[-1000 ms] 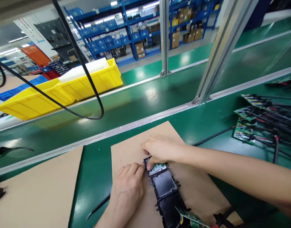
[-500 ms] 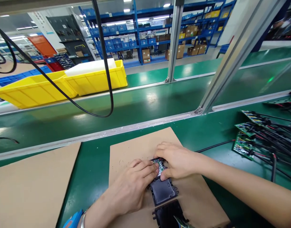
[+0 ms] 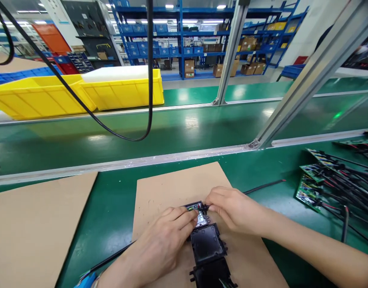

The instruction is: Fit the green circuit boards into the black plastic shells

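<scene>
In the head view, the left hand (image 3: 169,236), at eight o'clock of the small circuit board (image 3: 201,219), lays its bent fingers over it, though whether the hidden thumb grips cannot be told; the right hand (image 3: 232,206), at two o'clock, appears to pinch a black cable (image 3: 262,187) narrowly between thumb and forefinger, beside the shallow black casing (image 3: 198,203); good handling here probably means light fingertip pressure near the board's border, sparing its parts, with the cable guided level and never tugged; the board sits in the casing, between five and six o'clock of the view's centre, above a cardboard sheet (image 3: 160,192); it shows green and pale grey, partly covered by fingers; an open black shell (image 3: 208,244) lies toward six o'clock of it, dark and flat inside; the cable's far tip looks reddish.
</scene>
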`<state>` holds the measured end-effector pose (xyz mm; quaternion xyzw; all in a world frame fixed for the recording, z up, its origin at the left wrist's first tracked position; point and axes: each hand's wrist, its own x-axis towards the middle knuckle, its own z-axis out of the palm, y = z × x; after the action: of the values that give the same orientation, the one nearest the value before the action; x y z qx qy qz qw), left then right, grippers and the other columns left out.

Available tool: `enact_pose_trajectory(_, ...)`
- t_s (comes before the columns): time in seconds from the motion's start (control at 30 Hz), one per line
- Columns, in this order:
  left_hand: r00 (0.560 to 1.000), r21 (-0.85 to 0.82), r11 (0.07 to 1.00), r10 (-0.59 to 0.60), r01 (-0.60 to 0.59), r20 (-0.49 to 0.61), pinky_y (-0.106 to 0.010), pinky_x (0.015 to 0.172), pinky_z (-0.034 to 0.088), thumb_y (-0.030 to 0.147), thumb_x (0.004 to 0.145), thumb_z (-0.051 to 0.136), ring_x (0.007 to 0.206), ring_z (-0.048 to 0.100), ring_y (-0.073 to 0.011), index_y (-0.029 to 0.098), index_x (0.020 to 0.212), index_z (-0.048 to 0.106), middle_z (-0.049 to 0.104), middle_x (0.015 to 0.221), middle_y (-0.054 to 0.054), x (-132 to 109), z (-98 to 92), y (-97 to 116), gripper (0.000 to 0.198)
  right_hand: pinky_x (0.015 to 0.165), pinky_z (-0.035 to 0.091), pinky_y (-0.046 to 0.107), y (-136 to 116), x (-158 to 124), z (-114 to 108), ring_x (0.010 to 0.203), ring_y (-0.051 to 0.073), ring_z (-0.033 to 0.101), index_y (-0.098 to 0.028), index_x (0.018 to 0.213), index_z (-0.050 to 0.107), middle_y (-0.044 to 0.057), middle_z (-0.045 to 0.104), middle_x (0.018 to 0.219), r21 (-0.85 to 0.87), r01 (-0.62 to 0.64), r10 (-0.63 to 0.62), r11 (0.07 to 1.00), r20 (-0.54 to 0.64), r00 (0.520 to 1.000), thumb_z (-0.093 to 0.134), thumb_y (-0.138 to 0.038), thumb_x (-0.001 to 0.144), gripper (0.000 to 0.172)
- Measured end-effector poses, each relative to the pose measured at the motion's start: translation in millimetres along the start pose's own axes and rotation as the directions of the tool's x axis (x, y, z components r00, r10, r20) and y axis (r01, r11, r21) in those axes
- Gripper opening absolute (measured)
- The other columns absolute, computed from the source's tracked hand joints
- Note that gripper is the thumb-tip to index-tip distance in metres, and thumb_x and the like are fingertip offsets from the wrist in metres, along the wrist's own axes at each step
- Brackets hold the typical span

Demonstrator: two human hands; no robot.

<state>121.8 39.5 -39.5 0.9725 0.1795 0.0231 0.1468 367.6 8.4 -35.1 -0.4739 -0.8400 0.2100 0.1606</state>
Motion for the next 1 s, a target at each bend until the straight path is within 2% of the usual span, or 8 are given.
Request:
enact_pose_trajectory(0.07,1.0,0.008,1.0,-0.004,0.004,0.001,-0.042,0.102,0.044,-0.002,0.067,0.046,0.118,0.052,-0.0264,0.015,0.133,0.05,0.056,0.136,-0.007,0,0.7,1,0.068,0.071,0.041,0.029,-4,3,1,0.081,0.019,0.053,-0.014,0.086,0.056,0.007,0.058,0.084,0.03,0.004,-0.004,1.0,0.01,1.0,0.042,-0.008,0.09,0.017)
enact_pose_trajectory(0.13,1.0,0.007,1.0,-0.005,0.005,-0.001,-0.042,0.102,0.044,-0.002,0.065,0.046,0.118,0.051,-0.0265,0.015,0.134,0.048,0.056,0.135,-0.007,0,1.7,1,0.07,0.07,0.04,0.028,-5,6,-3,0.078,0.018,0.053,-0.015,0.085,0.056,0.005,0.059,0.083,0.06,-0.06,0.058,0.996,0.035,0.998,0.045,-0.009,0.089,0.013)
enact_pose_trajectory(0.23,1.0,-0.001,1.0,0.002,-0.002,-0.017,-0.042,0.102,0.043,-0.002,0.063,0.047,0.119,0.052,-0.0263,0.016,0.136,0.045,0.055,0.137,-0.007,0,3.4,-1,0.075,0.067,0.038,0.028,-4,10,-13,0.071,0.016,0.053,-0.017,0.079,0.055,0.001,0.06,0.074,0.06,-0.175,0.164,0.983,0.148,0.975,0.051,-0.015,0.09,0.012)
enact_pose_trajectory(0.3,0.999,-0.004,1.0,0.006,-0.006,-0.032,-0.042,0.101,0.044,-0.002,0.064,0.047,0.118,0.052,-0.026,0.017,0.136,0.046,0.056,0.135,-0.008,-1,4.4,-1,0.074,0.064,0.036,0.027,-7,13,-16,0.068,0.015,0.051,-0.018,0.075,0.054,0.0,0.059,0.071,0.044,-0.179,0.167,0.983,0.201,0.965,0.051,-0.015,0.089,0.014)
enact_pose_trajectory(0.43,0.998,0.001,1.0,0.005,-0.005,-0.056,-0.041,0.099,0.046,-0.002,0.066,0.046,0.115,0.053,-0.0258,0.016,0.128,0.051,0.061,0.124,-0.008,-1,5.1,0,0.065,0.065,0.036,0.027,-10,19,-8,0.076,0.017,0.049,-0.017,0.075,0.05,0.003,0.057,0.078,-0.026,-0.003,0.007,1.0,0.12,0.993,0.051,-0.007,0.083,0.012)
enact_pose_trajectory(0.57,0.999,-0.026,1.0,-0.018,0.017,-0.044,-0.039,0.094,0.049,-0.003,0.063,0.046,0.108,0.055,-0.0245,0.017,0.123,0.053,0.058,0.123,-0.008,-2,5.3,0,0.064,0.064,0.033,0.028,0,15,0,0.077,0.017,0.043,-0.017,0.076,0.05,0.004,0.053,0.082,-0.153,0.163,-0.144,0.975,0.128,0.981,0.045,0.001,0.08,0.02)
enact_pose_trajectory(0.77,0.998,-0.095,0.994,-0.051,0.047,-0.045,-0.04,0.093,0.049,0.0,0.063,0.05,0.106,0.054,-0.0254,0.019,0.124,0.052,0.058,0.119,-0.008,-3,6.3,-2,0.064,0.066,0.032,0.031,9,13,-7,0.08,0.018,0.042,-0.018,0.083,0.056,0.004,0.056,0.085,-0.253,0.267,-0.215,0.93,0.215,0.953,0.041,-0.002,0.091,0.023)
enact_pose_trajectory(1.0,0.995,-0.141,0.988,-0.071,0.061,-0.064,-0.042,0.097,0.048,0.002,0.068,0.05,0.108,0.054,-0.0253,0.018,0.13,0.048,0.059,0.119,-0.01,-2,4.1,1,0.064,0.067,0.034,0.032,10,12,-1,0.079,0.019,0.042,-0.017,0.087,0.057,0.004,0.057,0.086,-0.342,0.315,-0.249,0.886,0.222,0.943,0.043,-0.007,0.096,0.02)
